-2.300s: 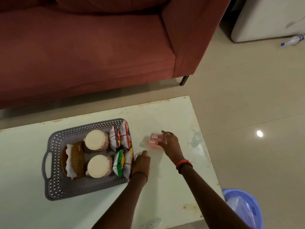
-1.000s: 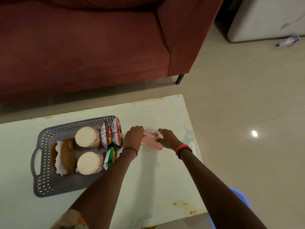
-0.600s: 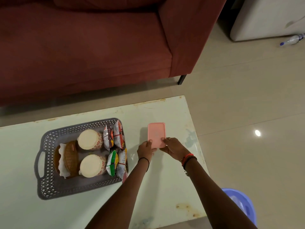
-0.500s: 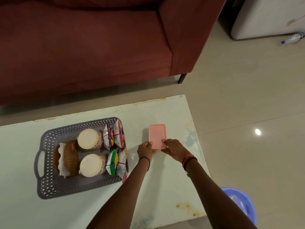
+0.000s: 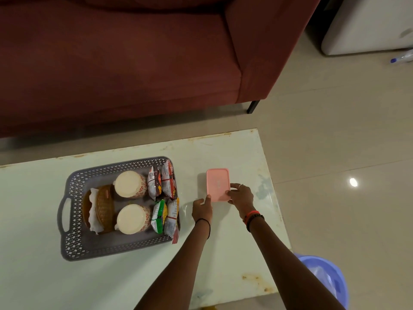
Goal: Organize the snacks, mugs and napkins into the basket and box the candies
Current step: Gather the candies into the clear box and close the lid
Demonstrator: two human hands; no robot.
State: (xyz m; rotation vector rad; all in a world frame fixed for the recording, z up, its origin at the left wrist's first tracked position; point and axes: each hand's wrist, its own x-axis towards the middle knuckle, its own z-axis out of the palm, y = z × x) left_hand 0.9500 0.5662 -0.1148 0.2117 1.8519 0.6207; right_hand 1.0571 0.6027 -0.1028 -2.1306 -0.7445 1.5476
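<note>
Sofa (image 5: 125, 63), dark red upholstery, fills upper left and upper centre of the frame; one black leg (image 5: 253, 106) visible under its right corner. Table (image 5: 223, 253), pale green-white top, occupies lower left and centre; rust-coloured chips along its far edge and brown stains near the lower right corner. Floor (image 5: 335, 142), beige glossy tiles, right side of frame, with a small bright light reflection (image 5: 353, 182) at mid right. White appliance or cabinet (image 5: 368, 23) in upper right corner, identity unclear. Clear bottle with blue cap (image 5: 402, 57) lying on the floor at the right edge, just below it. Blue bucket (image 5: 328, 280) in lower right, partly hidden; something clear and plastic-like inside.
</note>
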